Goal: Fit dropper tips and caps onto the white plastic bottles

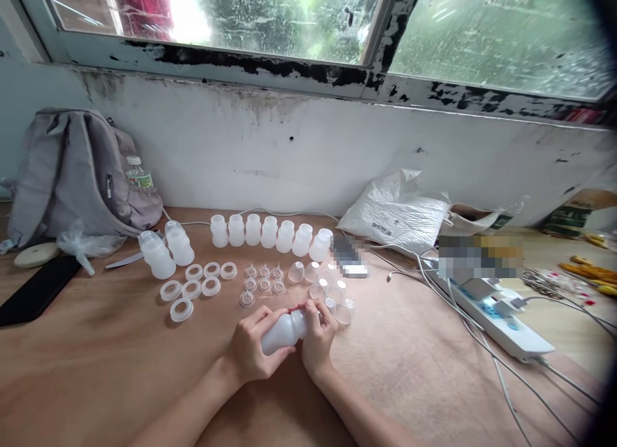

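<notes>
I am holding a milky, matte plastic bottle (284, 331) sideways, low over the near middle of the worktop (96, 363); my left hand (250, 350) is gripping its rounded body and my right hand (318, 338) is pinching its neck. Beyond it, translucent rings (193, 286) and clear domed caps (328, 286) are lying.

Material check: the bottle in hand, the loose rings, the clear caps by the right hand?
Bottle, gripped by left hand and right hand: looks like translucent matte plastic, milky white, no glare. Rings: similar cloudy white plastic or silicone; cannot tell which. Clear caps: glossy transparent plastic, the table showing through.
</notes>
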`<act>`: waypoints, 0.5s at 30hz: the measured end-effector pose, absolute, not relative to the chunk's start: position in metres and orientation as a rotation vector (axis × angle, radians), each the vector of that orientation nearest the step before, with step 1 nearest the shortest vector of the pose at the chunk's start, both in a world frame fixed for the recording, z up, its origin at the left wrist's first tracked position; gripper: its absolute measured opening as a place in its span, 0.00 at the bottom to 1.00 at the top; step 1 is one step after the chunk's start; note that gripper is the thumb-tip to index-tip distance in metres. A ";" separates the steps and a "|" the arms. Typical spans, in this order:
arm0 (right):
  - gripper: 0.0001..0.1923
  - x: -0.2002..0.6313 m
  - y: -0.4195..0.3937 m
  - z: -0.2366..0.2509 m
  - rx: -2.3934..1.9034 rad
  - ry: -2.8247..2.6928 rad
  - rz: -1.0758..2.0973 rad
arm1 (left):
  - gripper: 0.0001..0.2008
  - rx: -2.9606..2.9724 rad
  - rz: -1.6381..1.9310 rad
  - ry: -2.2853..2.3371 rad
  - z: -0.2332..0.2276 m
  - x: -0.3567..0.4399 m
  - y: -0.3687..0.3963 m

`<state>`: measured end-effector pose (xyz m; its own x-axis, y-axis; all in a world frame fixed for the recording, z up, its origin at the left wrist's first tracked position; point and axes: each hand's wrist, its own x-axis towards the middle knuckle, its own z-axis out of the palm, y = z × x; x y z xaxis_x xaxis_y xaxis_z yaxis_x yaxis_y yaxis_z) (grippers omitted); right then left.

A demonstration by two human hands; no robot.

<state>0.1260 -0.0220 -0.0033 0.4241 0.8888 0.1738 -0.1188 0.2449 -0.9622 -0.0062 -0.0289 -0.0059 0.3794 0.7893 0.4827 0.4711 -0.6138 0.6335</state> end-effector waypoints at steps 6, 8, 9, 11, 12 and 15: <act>0.14 0.122 -0.024 -0.003 -1.149 -0.820 0.856 | 0.27 2.306 1.104 1.089 -0.010 -0.007 -0.030; 0.14 0.121 -0.023 -0.007 -1.162 -0.789 0.882 | 0.28 2.308 1.115 1.094 -0.013 -0.006 -0.029; 0.14 0.121 -0.023 -0.010 -1.163 -0.774 0.894 | 0.28 2.309 1.120 1.099 -0.014 -0.006 -0.028; 0.13 0.121 -0.022 -0.015 -1.176 -0.754 0.906 | 0.28 2.325 1.127 1.096 -0.019 -0.005 -0.025; 0.13 0.122 -0.022 -0.017 -1.187 -0.757 0.902 | 0.28 2.338 1.128 1.086 -0.021 -0.005 -0.024; 0.13 0.123 -0.023 -0.022 -1.219 -0.806 0.843 | 0.26 2.353 1.165 1.070 -0.031 -0.006 -0.020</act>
<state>0.1233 -0.0234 -0.0217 0.4666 0.8816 0.0712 -0.1115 0.1385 -0.9841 -0.0059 -0.0200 -0.0309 0.3918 0.7358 0.5524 0.4875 -0.6752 0.5535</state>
